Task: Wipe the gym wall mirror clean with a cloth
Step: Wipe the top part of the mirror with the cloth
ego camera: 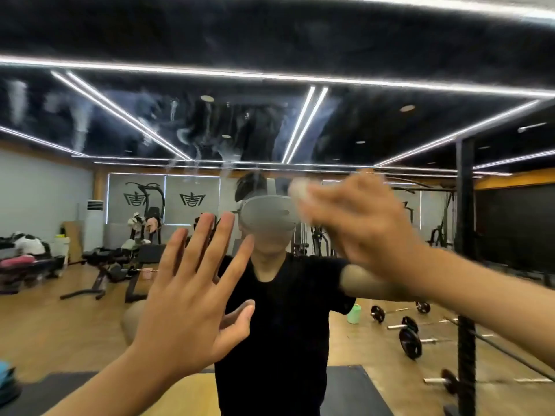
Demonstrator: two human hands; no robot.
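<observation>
**Rigid glass, limp cloth: the grip belongs on the cloth, not the mirror**

The large, flat, wall-mounted glass gym mirror (120,187) fills almost the whole view, straight ahead of the person and reaching up to the ceiling line. I judge it to be stiff, heavy, fixed in place and breakable. It is not something to take hold of, only to press on evenly with a flat palm. Its surface is probably slick, so a cloth should glide over it easily. It is glossy and reflects sharply low down. The upper band carries whitish, wispy vertical smears (81,121), so that part looks unfinished.

The left hand (192,295) is raised flat in front of the glass at centre-left. Its fingers (207,235) are straight, spread and released, and they hold nothing. Whether they touch the glass I cannot tell.

The right hand (360,223) is up at centre-right, just beside the reflected head, and is blurred by motion.

The small, pale, bunched soft cloth (297,189) shows at this hand's fingertip end, against or very close to the glass. It looks light and limp, and is best wadded into the palm so that it does not slip out. The blur hides whether the fingers are clenched round it or pressing it flat.
</observation>
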